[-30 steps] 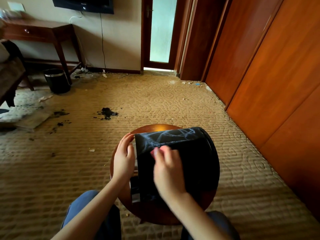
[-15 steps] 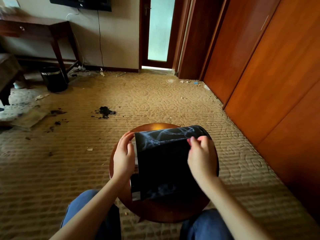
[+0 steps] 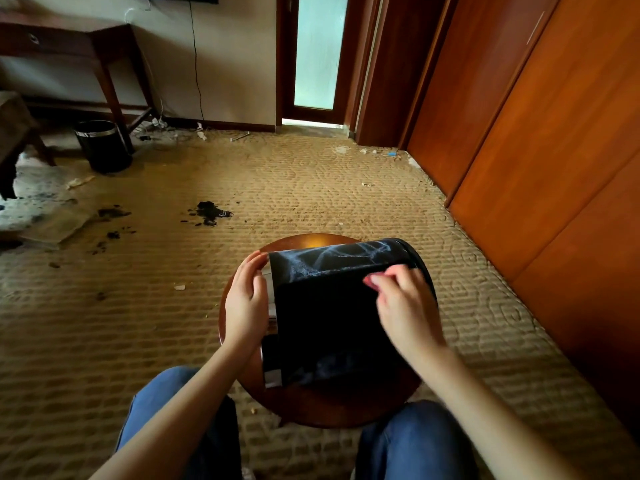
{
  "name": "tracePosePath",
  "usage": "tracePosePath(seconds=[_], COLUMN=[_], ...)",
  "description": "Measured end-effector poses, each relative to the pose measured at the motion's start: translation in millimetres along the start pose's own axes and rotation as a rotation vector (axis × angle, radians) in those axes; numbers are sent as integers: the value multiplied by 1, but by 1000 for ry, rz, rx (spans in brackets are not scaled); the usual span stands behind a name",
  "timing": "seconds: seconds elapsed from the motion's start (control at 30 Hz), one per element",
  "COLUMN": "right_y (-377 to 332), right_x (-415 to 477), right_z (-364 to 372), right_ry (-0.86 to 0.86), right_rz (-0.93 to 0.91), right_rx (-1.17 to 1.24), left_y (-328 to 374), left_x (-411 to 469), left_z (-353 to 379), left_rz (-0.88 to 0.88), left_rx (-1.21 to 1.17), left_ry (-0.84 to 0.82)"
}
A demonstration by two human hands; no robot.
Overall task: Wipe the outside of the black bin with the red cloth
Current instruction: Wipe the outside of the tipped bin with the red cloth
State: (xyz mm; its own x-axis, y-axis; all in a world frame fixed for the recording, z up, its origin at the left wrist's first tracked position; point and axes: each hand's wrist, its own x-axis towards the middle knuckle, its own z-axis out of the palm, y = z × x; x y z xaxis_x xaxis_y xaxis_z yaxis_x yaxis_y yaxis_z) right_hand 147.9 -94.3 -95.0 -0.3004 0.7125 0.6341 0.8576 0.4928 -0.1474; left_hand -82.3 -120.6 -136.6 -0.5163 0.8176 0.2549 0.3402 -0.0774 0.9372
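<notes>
The black bin point(image 3: 329, 323) lies on its side on a round wooden stool point(image 3: 325, 407) between my knees, with pale dusty streaks along its upper side. My left hand point(image 3: 244, 306) holds the bin's left end, fingers curved over its edge. My right hand point(image 3: 405, 310) lies on the upper right of the bin, near its rim, with fingers curled on the red cloth point(image 3: 371, 280). Only a small pinkish-red bit of the cloth shows at the fingertips; the hand hides the remainder.
Patterned beige carpet lies all round the stool, with dark debris point(image 3: 209, 211) and scraps to the front left. A second black bin point(image 3: 102, 145) stands under a wooden desk point(image 3: 69, 43) at the far left. Wooden wardrobe doors point(image 3: 536, 150) run along the right.
My right hand has slid with the cloth from the middle of the bin's side toward its right end. My left hand has stayed at the left end.
</notes>
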Motion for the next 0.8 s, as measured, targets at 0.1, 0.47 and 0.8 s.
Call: tracePosePath(seconds=[0.1, 0.47, 0.8], right_y=[14, -125, 7], right_x=[3, -6, -18], right_z=[-6, 26, -17], right_ry=[-26, 19, 28], right_rz=[202, -139, 205], right_rx=[-45, 164, -79], left_y=[3, -1, -2], left_x=[-1, -13, -29], left_z=[0, -5, -4], left_rz=[5, 54, 81], left_rx=[0, -25, -52], left_ry=[-5, -13, 25])
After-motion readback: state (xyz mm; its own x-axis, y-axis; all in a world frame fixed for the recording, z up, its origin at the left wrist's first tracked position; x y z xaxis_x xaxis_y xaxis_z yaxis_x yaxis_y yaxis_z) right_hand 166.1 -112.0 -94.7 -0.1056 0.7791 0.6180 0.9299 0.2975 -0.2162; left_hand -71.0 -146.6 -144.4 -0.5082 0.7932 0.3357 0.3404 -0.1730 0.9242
